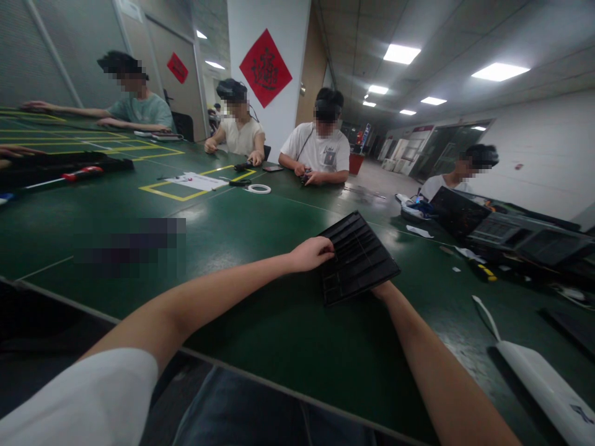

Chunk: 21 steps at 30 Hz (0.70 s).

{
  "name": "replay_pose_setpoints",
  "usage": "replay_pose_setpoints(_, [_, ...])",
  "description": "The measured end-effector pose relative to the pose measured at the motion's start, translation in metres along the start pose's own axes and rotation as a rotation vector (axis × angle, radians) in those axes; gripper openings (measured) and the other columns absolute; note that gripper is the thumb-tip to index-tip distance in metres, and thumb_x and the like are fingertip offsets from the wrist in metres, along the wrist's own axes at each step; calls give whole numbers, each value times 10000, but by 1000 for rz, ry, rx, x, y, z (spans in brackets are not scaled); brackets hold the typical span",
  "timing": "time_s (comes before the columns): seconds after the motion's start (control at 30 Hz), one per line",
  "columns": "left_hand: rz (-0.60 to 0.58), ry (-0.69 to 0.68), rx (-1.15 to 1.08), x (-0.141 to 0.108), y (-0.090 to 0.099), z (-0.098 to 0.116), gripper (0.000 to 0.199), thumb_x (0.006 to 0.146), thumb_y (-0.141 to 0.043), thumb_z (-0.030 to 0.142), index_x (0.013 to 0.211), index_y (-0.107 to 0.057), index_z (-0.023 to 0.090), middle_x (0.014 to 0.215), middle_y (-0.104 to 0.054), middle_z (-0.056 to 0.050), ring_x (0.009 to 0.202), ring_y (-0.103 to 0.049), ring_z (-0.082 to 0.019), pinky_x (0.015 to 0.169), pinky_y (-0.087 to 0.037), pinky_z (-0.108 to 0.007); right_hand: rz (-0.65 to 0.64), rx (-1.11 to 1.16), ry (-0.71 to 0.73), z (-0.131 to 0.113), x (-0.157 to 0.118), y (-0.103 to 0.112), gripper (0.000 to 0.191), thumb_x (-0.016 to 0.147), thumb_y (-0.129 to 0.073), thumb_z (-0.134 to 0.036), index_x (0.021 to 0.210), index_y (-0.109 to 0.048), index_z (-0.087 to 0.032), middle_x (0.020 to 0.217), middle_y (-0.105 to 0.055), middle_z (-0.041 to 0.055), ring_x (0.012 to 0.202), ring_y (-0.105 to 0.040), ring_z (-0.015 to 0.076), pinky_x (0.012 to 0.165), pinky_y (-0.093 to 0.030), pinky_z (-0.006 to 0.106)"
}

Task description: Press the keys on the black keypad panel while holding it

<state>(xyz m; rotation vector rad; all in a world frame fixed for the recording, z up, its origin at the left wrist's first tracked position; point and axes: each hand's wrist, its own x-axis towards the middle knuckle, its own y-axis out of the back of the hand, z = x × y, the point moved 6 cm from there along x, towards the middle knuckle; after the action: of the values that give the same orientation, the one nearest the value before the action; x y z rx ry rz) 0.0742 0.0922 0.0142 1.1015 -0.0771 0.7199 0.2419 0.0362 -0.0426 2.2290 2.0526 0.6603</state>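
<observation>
A black tray with narrow ridged compartments (360, 254) is tilted over the green table in front of me. My right hand (383, 290) holds it from below at the near right edge; most of those fingers are hidden behind it. At the tray's upper left side, my left hand (313, 254) has its fingers curled together over the compartments. Whatever those fingertips pinch, if anything, is too small or hidden to make out.
On the right lie a white power bank with a strap (539, 378), a yellow-and-black tool (486, 272) and a bulky dark metal case (520, 232). Further off are a white tape roll (259, 189), paper (198, 181), a red-handled screwdriver (82, 173) and several seated people.
</observation>
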Motion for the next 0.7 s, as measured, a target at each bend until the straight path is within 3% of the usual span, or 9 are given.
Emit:
replay_pose_setpoints(0.13, [-13, -96, -14, -1, 2, 7, 126, 765, -534, 101, 868, -595, 142, 863, -576, -46, 785, -543, -136, 721, -439, -256, 38, -32, -21, -4, 0, 1, 704, 484, -663, -678, 1042, -637, -247, 1299, -510, 77, 1240, -427, 284, 1114, -219, 469])
replay_pose_setpoints(0.37, [69, -63, -102, -1, 1, 2, 125, 735, -562, 118, 851, -593, 151, 794, -572, -26, 741, -542, -128, 712, -449, -270, 34, -38, 5, -16, -1, -5, 698, 513, -648, -675, 1063, -622, -247, 1284, -527, 76, 1228, -443, 275, 1114, -224, 459])
replay_pose_setpoints(0.43, [119, 65, -289, 1, 2, -5, 158, 707, -548, 83, 849, -577, 147, 733, -554, -7, 663, -540, -111, 660, -461, -259, 27, -21, 7, -15, -1, -6, 696, 532, -643, -666, 1086, -610, -247, 1299, -513, 74, 1232, -439, 268, 1112, -236, 444])
replay_pose_setpoints(0.6, [214, 639, -1023, -3, -5, -33, 121, 770, -389, 89, 726, -492, 135, 597, -476, 12, 537, -528, -86, 543, -452, -226, -10, -16, 16, -9, 0, -6, 703, 582, -653, -607, 1166, -561, -226, 1342, -467, 80, 1271, -390, 255, 1128, -199, 415])
replay_pose_setpoints(0.7, [178, 730, -991, -6, -5, -35, 122, 771, -444, 164, 661, -492, 139, 593, -471, 11, 511, -472, -70, 492, -391, -200, 21, -25, -36, -6, 0, -3, 682, 548, -686, -587, 1131, -582, -250, 1354, -455, 58, 1303, -337, 273, 1137, -146, 438])
